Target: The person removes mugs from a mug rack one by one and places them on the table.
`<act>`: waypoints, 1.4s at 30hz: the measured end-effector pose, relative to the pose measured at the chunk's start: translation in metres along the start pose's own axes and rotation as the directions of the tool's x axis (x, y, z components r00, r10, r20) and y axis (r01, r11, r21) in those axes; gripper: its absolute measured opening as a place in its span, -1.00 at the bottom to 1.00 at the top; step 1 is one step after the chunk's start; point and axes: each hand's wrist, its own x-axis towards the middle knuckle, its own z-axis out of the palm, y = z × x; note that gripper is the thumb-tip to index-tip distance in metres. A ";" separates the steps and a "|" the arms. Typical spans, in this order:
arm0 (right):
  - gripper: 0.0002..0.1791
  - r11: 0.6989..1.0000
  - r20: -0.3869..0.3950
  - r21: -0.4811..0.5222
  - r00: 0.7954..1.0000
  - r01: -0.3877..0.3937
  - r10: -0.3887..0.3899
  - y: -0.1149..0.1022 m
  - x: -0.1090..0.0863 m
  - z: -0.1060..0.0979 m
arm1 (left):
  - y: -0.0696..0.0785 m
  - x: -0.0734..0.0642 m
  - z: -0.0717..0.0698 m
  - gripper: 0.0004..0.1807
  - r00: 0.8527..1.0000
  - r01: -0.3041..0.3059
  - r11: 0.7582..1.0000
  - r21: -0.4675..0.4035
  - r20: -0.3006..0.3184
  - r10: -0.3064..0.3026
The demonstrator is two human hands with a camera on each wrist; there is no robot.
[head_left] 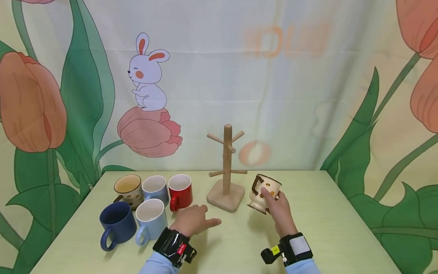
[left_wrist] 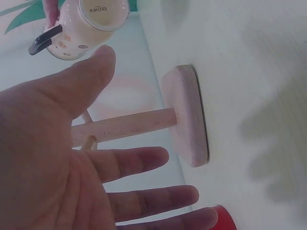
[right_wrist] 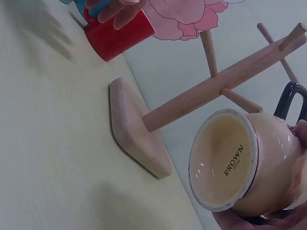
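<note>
My right hand (head_left: 278, 213) grips a cream footed mug (head_left: 268, 189) with brown spots by its side, held above the table to the right of the wooden mug stand (head_left: 227, 163). The mug's dark handle (head_left: 254, 185) points left toward the stand, and its underside, printed with "BROWN", faces the right wrist camera. My left hand (head_left: 194, 220) hovers over the table in front of the stand with fingers extended, holding nothing. Close by its fingers stands a red mug (head_left: 180, 190). Several pegs stick out from the stand's post, all bare.
Left of the stand are a spotted cream mug (head_left: 128, 189), a light blue mug (head_left: 155, 188), a second light blue mug (head_left: 151, 219) and a dark blue mug (head_left: 118, 222). A printed curtain (head_left: 287, 95) hangs behind the table's back edge.
</note>
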 end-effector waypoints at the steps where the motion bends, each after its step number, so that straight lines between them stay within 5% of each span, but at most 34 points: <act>1: -0.03 1.000 -0.003 0.002 1.000 0.002 -0.002 0.001 -0.002 0.000 | -0.001 0.000 0.001 -0.27 1.000 -0.004 1.000 -0.002 0.000 0.004; 21: 0.09 0.982 0.006 -0.130 0.990 0.138 -0.139 0.013 -0.017 0.013 | -0.001 -0.004 -0.011 -0.27 0.999 -0.020 0.999 -0.051 0.029 0.021; 42: 0.02 0.908 0.110 -0.234 0.937 0.347 -0.330 0.019 -0.034 0.033 | 0.006 -0.004 -0.019 -0.24 0.989 -0.144 0.972 -0.188 0.016 0.149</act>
